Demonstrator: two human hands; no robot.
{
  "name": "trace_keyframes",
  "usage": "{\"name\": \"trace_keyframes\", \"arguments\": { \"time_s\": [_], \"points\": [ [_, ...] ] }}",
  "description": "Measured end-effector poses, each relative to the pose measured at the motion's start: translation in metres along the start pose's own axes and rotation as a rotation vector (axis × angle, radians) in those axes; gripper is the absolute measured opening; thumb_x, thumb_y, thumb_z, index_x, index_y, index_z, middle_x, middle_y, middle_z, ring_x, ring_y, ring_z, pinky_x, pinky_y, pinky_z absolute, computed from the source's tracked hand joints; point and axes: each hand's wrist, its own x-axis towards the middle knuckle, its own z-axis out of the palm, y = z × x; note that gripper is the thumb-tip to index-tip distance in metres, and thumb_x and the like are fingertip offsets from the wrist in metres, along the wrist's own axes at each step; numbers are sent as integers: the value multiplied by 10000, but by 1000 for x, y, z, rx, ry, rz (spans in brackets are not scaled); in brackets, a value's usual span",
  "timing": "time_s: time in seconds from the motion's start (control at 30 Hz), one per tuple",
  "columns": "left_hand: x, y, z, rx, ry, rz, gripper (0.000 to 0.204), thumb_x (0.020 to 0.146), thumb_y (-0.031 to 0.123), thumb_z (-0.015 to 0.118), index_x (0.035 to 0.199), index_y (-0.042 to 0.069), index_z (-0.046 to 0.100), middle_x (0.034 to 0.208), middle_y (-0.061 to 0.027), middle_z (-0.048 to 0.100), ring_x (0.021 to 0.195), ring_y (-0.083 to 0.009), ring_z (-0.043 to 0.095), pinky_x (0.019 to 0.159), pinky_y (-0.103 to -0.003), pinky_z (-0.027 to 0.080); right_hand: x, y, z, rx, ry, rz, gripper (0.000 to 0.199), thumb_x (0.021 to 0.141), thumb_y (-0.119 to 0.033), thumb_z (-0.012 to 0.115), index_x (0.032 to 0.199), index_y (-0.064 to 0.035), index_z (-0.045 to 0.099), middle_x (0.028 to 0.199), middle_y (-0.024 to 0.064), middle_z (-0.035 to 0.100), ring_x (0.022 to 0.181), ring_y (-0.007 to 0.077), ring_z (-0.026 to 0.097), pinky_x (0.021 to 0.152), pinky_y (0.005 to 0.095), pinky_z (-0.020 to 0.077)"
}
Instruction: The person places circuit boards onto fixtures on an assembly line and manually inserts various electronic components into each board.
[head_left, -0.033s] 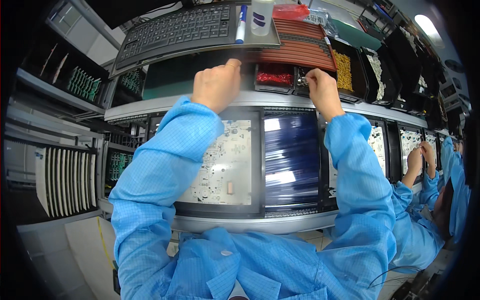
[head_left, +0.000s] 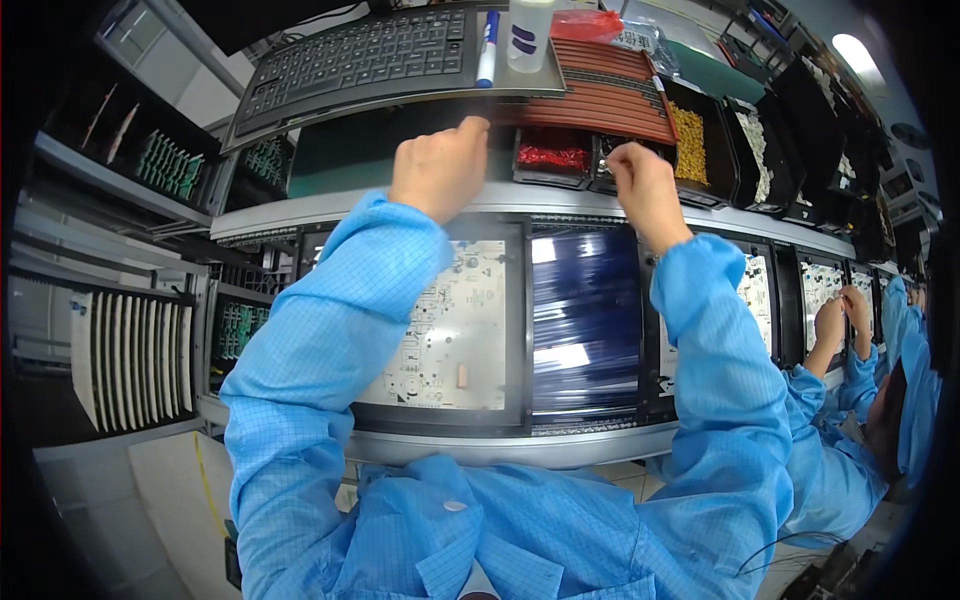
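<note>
My left hand [head_left: 438, 172] is closed in a pinch in front of the red-brown slotted rack [head_left: 605, 95], above the green mat [head_left: 345, 158]. Whatever its fingertips hold, if anything, is hidden. My right hand [head_left: 648, 190] pinches at the edge of a small black bin [head_left: 602, 180] with small dark and shiny parts, too small to make out. Beside that bin is another with red parts [head_left: 553, 155]. Below my hands lies a pale circuit board [head_left: 460, 330] in a black frame [head_left: 515, 400], partly covered by my left sleeve.
A keyboard [head_left: 365, 55], a blue-and-white marker [head_left: 488, 50] and a translucent bottle [head_left: 528, 38] rest on a shelf. Yellow parts [head_left: 690, 145] fill a bin at right. Boards stand in racks at left [head_left: 135, 360]. A co-worker's hands [head_left: 840, 315] work at far right.
The view has shifted very slightly. Both hands stay almost in place, with only small finger movements.
</note>
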Motion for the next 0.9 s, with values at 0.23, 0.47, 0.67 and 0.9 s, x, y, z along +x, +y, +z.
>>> {"name": "trace_keyframes", "arguments": {
  "time_s": [0.23,0.47,0.67,0.9],
  "points": [
    [32,2,44,104,-2,69,239,951,293,509,1119,139,579,703,-132,676,652,-338,668,595,-456,530,-84,-105,18,236,-518,-259,60,829,-8,587,873,33,591,837,213,607,828,391,603,744,418,495],
    [48,3,45,101,33,-12,247,941,321,530,927,120,671,776,-134,685,692,-327,673,641,-451,543,-116,-123,24,114,-695,-385,235,704,71,551,937,40,545,928,189,557,894,356,566,807,395,494],
    [55,5,49,44,-17,-99,236,934,330,555,1055,165,672,932,-117,689,814,-315,668,737,-430,546,-119,-121,24,73,-763,-383,275,712,54,560,986,39,567,986,166,570,944,314,578,848,353,500],
    [58,6,52,-35,48,-125,249,920,346,586,1104,204,676,1039,-77,682,941,-297,644,858,-408,520,-118,-121,25,94,-743,-380,264,727,46,548,989,45,569,977,174,574,944,320,581,850,355,501]
  ]
}}
